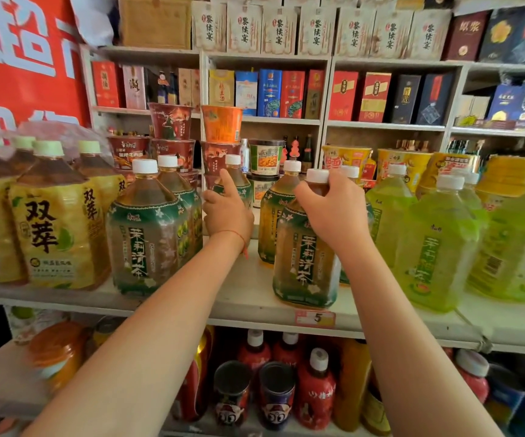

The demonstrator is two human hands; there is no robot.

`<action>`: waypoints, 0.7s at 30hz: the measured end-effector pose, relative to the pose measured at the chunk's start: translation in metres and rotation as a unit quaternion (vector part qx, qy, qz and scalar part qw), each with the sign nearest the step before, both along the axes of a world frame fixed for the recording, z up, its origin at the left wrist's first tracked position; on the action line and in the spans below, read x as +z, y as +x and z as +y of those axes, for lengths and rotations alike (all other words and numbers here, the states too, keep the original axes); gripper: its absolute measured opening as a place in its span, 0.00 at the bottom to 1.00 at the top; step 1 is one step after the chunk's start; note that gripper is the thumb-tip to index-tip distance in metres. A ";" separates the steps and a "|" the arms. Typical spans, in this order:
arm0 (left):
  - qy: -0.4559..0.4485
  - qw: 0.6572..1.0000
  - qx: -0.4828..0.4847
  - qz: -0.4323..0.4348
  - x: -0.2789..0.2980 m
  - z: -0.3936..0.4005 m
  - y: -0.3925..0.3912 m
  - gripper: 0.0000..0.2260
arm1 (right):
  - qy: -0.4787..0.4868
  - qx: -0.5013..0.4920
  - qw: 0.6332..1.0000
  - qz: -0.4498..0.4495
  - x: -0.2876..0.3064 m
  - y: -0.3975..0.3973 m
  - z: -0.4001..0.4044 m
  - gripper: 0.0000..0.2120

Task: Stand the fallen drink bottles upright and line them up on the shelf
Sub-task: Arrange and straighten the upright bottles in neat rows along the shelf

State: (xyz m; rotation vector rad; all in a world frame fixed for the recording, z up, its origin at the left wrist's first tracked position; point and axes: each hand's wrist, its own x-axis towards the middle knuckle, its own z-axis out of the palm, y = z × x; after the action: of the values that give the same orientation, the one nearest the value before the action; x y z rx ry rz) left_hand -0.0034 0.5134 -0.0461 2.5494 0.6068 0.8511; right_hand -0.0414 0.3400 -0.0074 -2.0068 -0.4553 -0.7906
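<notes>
The jasmine tea bottle (305, 247) with the dark green label stands upright near the front edge of the shelf (248, 298), just above the price tag (315, 318), and the right hand (333, 209) is clamped over its shoulder and neck, fingers curled up to the white cap. Gripping that high looks chosen to steer the bottle: from there it can be nudged or turned into line without tipping. Further back, in the gap between the two front bottles, a second bottle of the same tea (235, 181) stands toward the rear edge of the shelf; the left hand (226, 212) wraps its lower body with the forefinger stretched up along its side, probably to steady it while it is drawn forward into the open space. To the left of that gap another bottle of the same tea (147, 228) stands at the front with one close behind it, and beyond them, toward the left end of the shelf, sit shrink-wrapped yellow tea bottles (53, 222). To the right of the held bottle, pale green tea bottles (437, 241) run toward the right end. No bottle on this shelf shows lying down, so what remains seems to be evening out the row.
</notes>
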 end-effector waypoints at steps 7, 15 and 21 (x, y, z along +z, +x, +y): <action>0.011 0.998 -0.055 0.006 0.000 -0.003 -0.043 0.45 | 0.004 0.011 1.000 0.006 0.001 0.001 -0.001 0.09; -0.020 0.988 -0.150 0.013 0.011 0.009 -0.088 0.46 | 0.004 0.017 1.000 0.009 0.001 0.000 -0.001 0.09; 0.043 0.986 -0.159 -0.015 0.023 0.002 -0.094 0.43 | 0.005 0.017 1.000 0.012 0.001 0.000 -0.002 0.09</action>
State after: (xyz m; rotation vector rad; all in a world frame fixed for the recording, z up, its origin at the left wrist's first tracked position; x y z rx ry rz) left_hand -0.0973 0.5154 -0.0227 2.6063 0.1472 0.8137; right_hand -0.0413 0.3381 -0.0064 -1.9921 -0.4688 -0.7457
